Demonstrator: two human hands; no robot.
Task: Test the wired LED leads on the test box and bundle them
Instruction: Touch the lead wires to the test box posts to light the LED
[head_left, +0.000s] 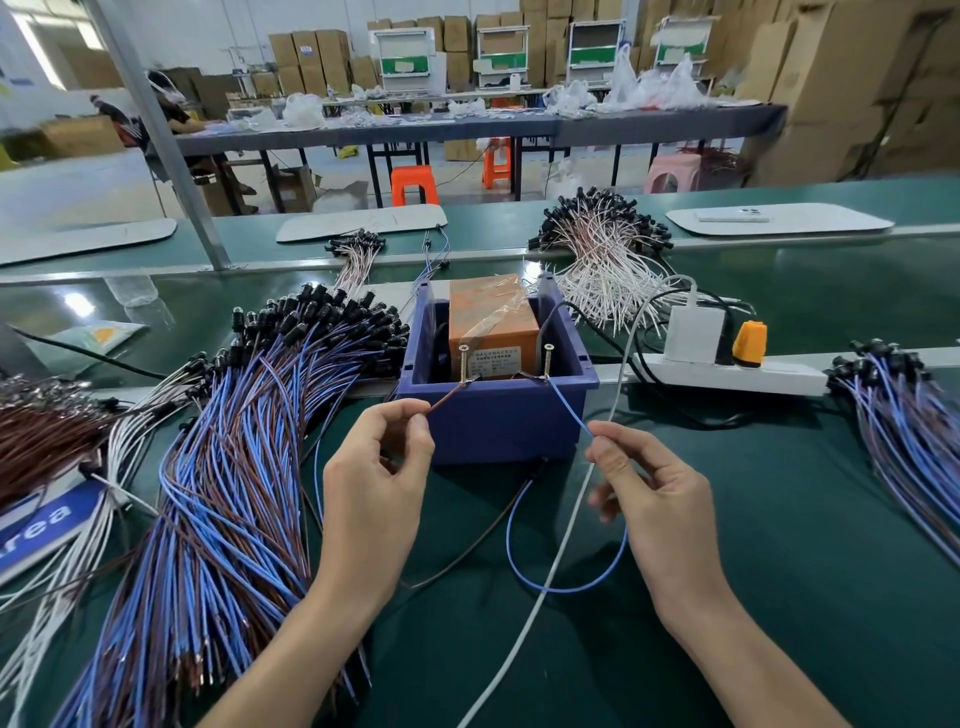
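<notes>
Slim brown wire (445, 399) and blue wire (569, 406), tips against upright brass screws (464, 359).

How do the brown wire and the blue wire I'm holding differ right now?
The brown wire is pinched by the left hand and reaches the left screw; the blue wire is pinched by the right hand and reaches the right screw. Below the hands, the blue wire loops while the brown wire runs straighter. Both are thin.
</notes>
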